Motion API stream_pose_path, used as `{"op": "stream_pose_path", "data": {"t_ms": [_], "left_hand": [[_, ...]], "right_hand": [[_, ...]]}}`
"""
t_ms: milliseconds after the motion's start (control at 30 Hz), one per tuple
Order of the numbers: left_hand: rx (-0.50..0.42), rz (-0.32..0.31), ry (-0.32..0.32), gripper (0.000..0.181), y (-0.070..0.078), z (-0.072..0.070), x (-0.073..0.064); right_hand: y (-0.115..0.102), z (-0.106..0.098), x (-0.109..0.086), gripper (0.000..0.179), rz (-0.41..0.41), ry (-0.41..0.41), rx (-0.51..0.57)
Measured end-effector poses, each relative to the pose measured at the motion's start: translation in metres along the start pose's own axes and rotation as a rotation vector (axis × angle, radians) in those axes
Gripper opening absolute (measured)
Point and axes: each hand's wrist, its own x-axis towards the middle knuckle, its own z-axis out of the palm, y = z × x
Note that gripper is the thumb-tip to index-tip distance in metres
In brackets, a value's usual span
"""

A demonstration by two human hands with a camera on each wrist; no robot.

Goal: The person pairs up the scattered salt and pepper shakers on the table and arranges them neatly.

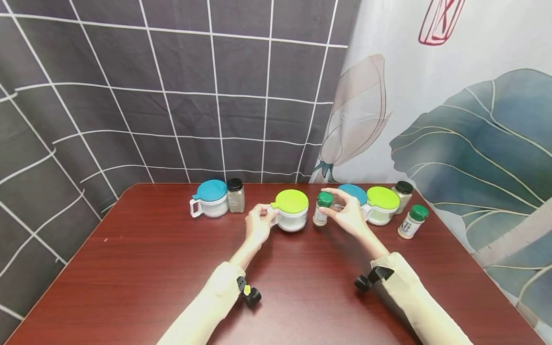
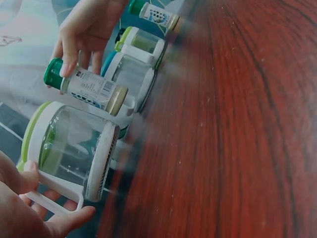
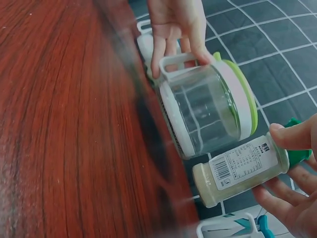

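Observation:
My left hand (image 1: 258, 225) grips the white handle of a clear seasoning jar (image 1: 292, 222) with a lime-green lid, near the middle of the table's back part. The left wrist view shows the thumb (image 2: 30, 173) at the handle's top and fingers around it. Just right of that jar, my right hand (image 1: 351, 218) holds a green-capped seasoning bottle (image 1: 320, 218) near its cap, thumb on one side and fingers on the other. In the right wrist view, pale contents fill the labelled bottle (image 3: 237, 168). Whether the jar and bottle touch the table I cannot tell.
Left on the brown table (image 1: 142, 268) stand a blue-lidded jar (image 1: 211, 199) and a black-capped bottle (image 1: 235, 196). Right of my right hand are another blue-lidded jar (image 1: 353, 192), a lime-lidded jar (image 1: 381, 206), a black-capped bottle (image 1: 402, 194) and a green-capped bottle (image 1: 412, 222).

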Motion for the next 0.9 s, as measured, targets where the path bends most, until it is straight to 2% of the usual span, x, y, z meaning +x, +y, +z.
{"op": "stream_pose_path", "data": {"t_ms": [300,533,633,900], "left_hand": [[0.021,0.023,0.031,0.021,-0.005,-0.004,0.007],[0.025,-0.002,0.041,0.021,-0.002,-0.008,0.011],[0.043,0.011,0.056,0.020,-0.002,-0.009,0.014],[0.079,0.033,0.085,0.020,-0.001,-0.012,0.019]], "right_hand": [[0.031,0.010,0.015,0.050,-0.005,-0.004,-0.009],[0.029,0.016,0.019,0.049,-0.021,0.005,-0.041],[0.028,0.019,0.022,0.050,-0.028,0.009,-0.035],[0.024,0.027,0.029,0.055,0.044,-0.007,0.034]]}}
